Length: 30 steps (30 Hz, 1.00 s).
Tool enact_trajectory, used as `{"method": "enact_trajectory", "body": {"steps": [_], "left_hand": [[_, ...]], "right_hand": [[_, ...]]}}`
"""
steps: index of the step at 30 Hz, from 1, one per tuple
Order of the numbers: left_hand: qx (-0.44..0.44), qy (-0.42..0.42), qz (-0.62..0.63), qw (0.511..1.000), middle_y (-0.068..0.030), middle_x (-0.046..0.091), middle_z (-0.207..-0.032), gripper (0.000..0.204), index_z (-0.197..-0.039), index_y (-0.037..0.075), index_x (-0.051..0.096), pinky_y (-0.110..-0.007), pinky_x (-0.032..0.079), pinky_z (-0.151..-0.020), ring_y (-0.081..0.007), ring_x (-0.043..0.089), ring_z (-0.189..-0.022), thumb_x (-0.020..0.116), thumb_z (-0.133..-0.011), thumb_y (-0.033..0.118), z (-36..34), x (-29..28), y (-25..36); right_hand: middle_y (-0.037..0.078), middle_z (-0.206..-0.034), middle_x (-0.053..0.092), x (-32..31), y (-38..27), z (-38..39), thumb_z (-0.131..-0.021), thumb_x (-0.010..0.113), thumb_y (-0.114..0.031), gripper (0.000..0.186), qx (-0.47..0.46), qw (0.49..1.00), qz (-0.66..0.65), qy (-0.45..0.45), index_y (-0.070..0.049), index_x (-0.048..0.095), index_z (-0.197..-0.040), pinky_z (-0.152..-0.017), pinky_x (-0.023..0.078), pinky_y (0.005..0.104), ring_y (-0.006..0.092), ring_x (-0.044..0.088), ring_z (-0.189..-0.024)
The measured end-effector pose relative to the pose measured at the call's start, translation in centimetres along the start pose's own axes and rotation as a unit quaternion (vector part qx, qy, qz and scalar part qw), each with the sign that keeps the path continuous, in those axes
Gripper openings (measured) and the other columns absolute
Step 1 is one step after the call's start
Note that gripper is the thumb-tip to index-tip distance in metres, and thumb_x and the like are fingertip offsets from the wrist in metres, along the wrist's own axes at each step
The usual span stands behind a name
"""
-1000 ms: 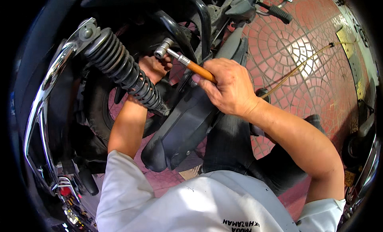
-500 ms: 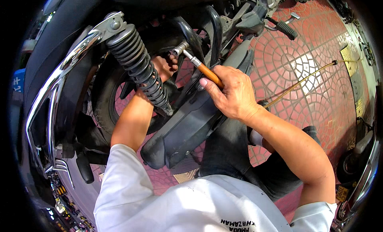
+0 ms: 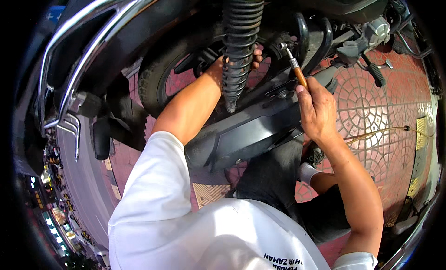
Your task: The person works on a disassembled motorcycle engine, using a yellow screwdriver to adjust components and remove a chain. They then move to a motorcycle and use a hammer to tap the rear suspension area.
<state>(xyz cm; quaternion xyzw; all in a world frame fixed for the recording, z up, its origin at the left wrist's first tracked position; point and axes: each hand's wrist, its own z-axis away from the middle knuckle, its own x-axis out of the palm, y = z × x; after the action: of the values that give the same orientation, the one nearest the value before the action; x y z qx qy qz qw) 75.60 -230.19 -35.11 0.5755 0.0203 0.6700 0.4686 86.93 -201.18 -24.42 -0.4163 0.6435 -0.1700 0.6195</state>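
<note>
My right hand (image 3: 320, 105) is closed around the orange-brown handle of a ratchet wrench (image 3: 294, 67). The wrench's metal head points up and left, close beside a bent black tube (image 3: 302, 35) on the motorcycle. My left hand (image 3: 257, 59) reaches behind the black coil-spring shock absorber (image 3: 240, 42), which hides most of it. Only curled fingers show to the right of the spring, near the rear wheel (image 3: 151, 84); what they hold, if anything, is hidden. Below both hands runs the black chain cover (image 3: 251, 135).
A chrome grab rail (image 3: 69, 79) curves along the left. The footpeg (image 3: 374, 72) juts out at the upper right over red patterned paving (image 3: 367, 98). A thin yellowish hose (image 3: 388, 130) lies on the paving at right. My bent leg (image 3: 269, 172) is beneath the right forearm.
My view has shifted, so the motorcycle sits farther right and higher. The wrench stands more upright in my right hand, its head apart from my left hand, which stays behind the spring.
</note>
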Motion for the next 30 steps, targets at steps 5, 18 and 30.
{"method": "enact_trajectory", "body": {"steps": [5,18,30], "left_hand": [[-0.017,-0.031,0.002,0.999,-0.0078,0.065,-0.090,0.026,-0.107,0.002,0.063,-0.038,0.054,-0.063,-0.0211,0.064,-0.077,0.062,-0.097,0.027,1.0,-0.1,-0.1],[0.019,-0.012,-0.079,0.997,-0.0092,0.067,-0.088,0.029,-0.113,0.000,0.065,-0.036,0.059,-0.061,-0.0173,0.064,-0.070,0.063,-0.099,0.024,1.8,-1.1,-0.3],[-0.045,-0.003,-0.030,0.999,-0.0118,0.063,-0.088,0.043,-0.107,0.001,0.066,-0.031,0.045,-0.057,-0.0197,0.053,-0.066,0.062,-0.099,0.043,3.8,-0.1,-0.3]], "right_hand": [[0.023,-0.074,0.057,0.2,-0.1,-0.2,-0.105,0.054,-0.034,0.036,0.011,0.999,0.014,-0.041,-0.002,0.051,-0.088,-0.068,0.044,0.0535,0.0481,0.059,-0.076],[0.023,-0.078,0.068,-0.1,-0.6,-1.3,-0.101,0.060,-0.031,0.028,-0.015,0.987,0.135,-0.081,-0.004,0.065,-0.103,-0.071,0.050,0.0535,0.0463,0.066,-0.079],[0.014,-0.082,0.075,2.3,-2.0,-2.4,-0.096,0.054,-0.018,0.020,-0.072,0.946,0.304,-0.088,-0.008,0.070,-0.097,-0.067,0.059,0.0428,0.0331,0.075,-0.077]]}}
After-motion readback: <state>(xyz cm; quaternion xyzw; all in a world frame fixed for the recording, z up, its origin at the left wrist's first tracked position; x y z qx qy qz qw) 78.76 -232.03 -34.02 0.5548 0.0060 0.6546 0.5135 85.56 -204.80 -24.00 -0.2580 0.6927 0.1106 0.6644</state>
